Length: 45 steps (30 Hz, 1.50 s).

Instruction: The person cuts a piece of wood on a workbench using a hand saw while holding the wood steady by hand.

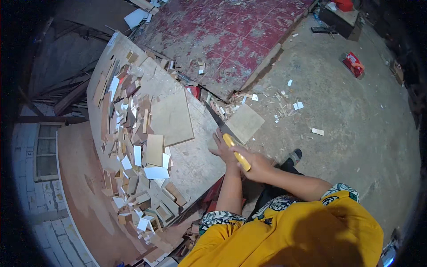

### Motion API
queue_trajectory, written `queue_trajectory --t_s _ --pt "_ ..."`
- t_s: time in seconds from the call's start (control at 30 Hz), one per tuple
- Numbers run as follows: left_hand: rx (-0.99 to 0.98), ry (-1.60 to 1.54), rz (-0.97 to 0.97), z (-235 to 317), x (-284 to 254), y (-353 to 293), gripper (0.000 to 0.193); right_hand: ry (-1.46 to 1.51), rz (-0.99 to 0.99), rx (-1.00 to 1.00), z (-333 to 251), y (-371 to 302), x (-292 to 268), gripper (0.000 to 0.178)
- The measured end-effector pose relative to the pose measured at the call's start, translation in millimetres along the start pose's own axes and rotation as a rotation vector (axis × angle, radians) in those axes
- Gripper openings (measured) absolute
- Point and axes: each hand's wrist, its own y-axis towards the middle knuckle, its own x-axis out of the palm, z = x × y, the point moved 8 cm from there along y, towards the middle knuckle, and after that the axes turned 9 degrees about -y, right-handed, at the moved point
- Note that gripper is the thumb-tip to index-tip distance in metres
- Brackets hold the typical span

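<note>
At the edge of the scuffed, flat wooden counter, the left hand lies spread; the right hand clasps a curved yellow handle.

The handle is yellow. The shirt is yellow too, with swirly dark-and-white cuffs. The wood bits are tan, brown and white. The tiles are red.

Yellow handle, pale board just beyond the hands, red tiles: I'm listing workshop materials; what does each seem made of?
The yellow handle in the right hand looks like smooth plastic or painted wood: bright, even colour. The pale board seems bare plywood or fibreboard: flat, matt tan face. The red tiles look ceramic or cement: joints form a grid; dirt dulls the finish.
</note>
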Motion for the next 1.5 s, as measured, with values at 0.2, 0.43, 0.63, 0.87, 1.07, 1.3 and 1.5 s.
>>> queue_trajectory --t_s 0.2,0.43,0.63,0.87,1.07,1.3,1.5 --pt "0.009 0.11 0.053 -7 5 -1 0.057 -0.055 -0.125 0.061 12 -12 24 0.063" --pt "-0.006 -0.193 0.124 8 -32 -15 0.063 0.359 -0.068 -0.01 27 4 -14 0.06" --pt "0.039 -0.18 0.089 5 -31 -20 0.072 0.274 0.003 -0.114 11 -9 -14 0.059" --pt "0.1 -0.107 -0.213 9 -36 -25 0.102 0.269 -0.063 -0.012 24 -9 -7 0.059" --pt "0.081 -0.14 -0.371 10 -32 -21 0.11 0.117 -0.01 -0.116 17 -12 -4 0.061" --pt "-0.053 -0.313 -0.006 5 -33 -14 0.066 0.106 -0.019 -0.152 23 -20 -3 0.062" --pt "-0.001 0.016 0.087 6 -11 -6 0.061 -0.049 -0.078 -0.177 20 -33 20 0.06"
